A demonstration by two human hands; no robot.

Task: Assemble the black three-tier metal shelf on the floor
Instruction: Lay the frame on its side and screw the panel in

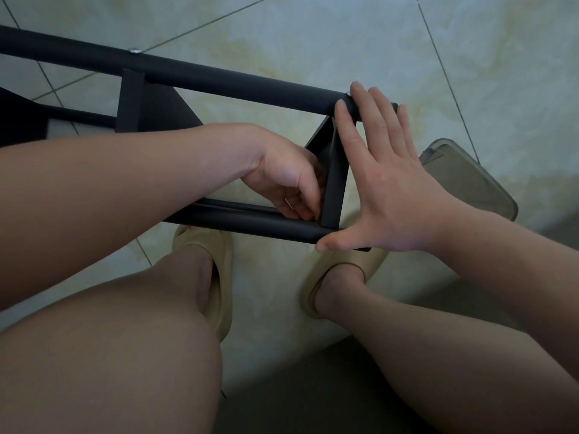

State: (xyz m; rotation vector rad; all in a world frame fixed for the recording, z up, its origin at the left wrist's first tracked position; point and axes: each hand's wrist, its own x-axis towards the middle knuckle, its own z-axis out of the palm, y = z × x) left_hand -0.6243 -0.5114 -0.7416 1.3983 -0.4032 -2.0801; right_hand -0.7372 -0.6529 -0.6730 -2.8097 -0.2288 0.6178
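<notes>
Two hands on the end of a black shelf frame, over a tiled floor

The pale tiled floor [282, 42] fills the view, and the shelf frame [219, 78] sits slantwise across it in front of the person's knees – a far tube, a near tube [250, 225] and a flat crosspiece [335, 183] joining them. Both feet wear beige slippers [219, 245] under the near tube. A grey see-through plastic piece [470, 180] lies to the right. The right hand [388, 189] is spread wide, fingers laid over the far tube's end and thumb pressing the near tube's end. The left hand [288, 180] has its fingers bunched narrow where crosspiece meets near tube – whether they pinch anything cannot be told. A silver screw head [135, 51] sits on the far tube.
</notes>
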